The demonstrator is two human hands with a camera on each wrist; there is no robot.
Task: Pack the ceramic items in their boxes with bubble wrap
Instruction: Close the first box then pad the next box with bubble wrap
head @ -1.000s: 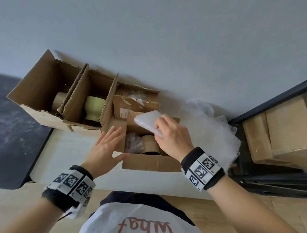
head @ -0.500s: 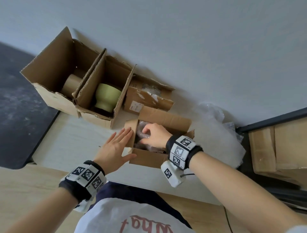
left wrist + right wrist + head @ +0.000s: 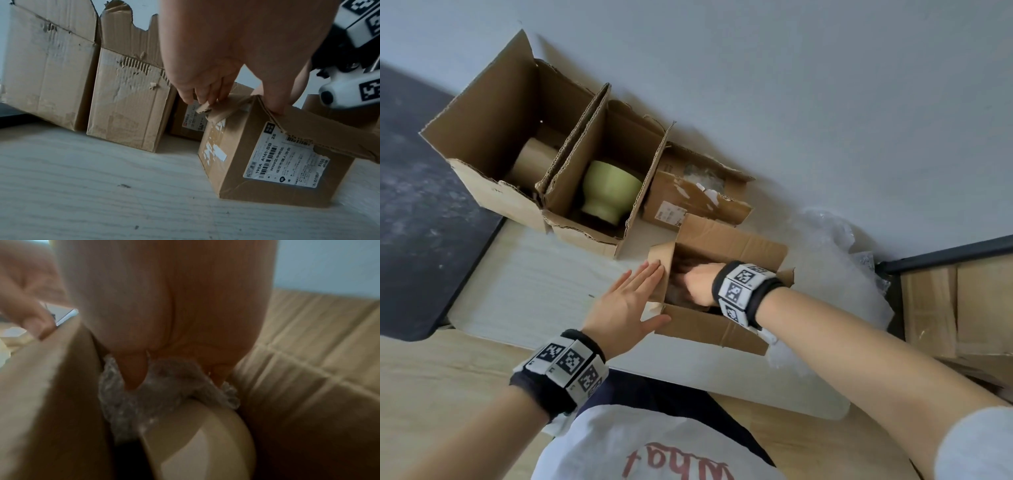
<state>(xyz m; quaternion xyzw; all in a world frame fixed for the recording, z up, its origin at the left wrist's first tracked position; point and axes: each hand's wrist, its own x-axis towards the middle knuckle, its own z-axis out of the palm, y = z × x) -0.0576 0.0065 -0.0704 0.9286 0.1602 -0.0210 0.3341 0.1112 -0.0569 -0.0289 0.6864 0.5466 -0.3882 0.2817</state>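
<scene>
Cardboard makes up four open boxes on the pale tabletop [image 3: 524, 291]. Far left, against the wall, stands the tallest box [image 3: 493, 144], with one tan cylindrical item [image 3: 534, 164] lying inside. Just beside it on the right, touching its side, the second box [image 3: 599, 192] holds one green ceramic pot [image 3: 607, 195] resting on its side. Next right, a low torn box [image 3: 695, 195] shows some bubble wrap in its opening. Nearer the person sits the small labelled box [image 3: 277, 162], one of its printed shipping labels facing the left wrist camera.

One left hand [image 3: 626, 305] presses flat against that box's left flap, fingers straight, thumb on the near edge: its grip is released, grasping nothing. One right hand [image 3: 697, 284] reaches down inside the same box; in the right wrist view its fingers [image 3: 135, 373] push into a wad of bubble wrap [image 3: 164, 386] lodged between the box wall and one cream ceramic item [image 3: 205, 443], whose rounded rim shows just below. Whether that grip closes on the wrap or only presses it, I cannot tell.

Right of the box, a loose heap of bubble wrap sheet [image 3: 835, 281] lies on the tabletop, and at the far right a dark-framed shelf [image 3: 945, 250] holds more cardboard.
</scene>
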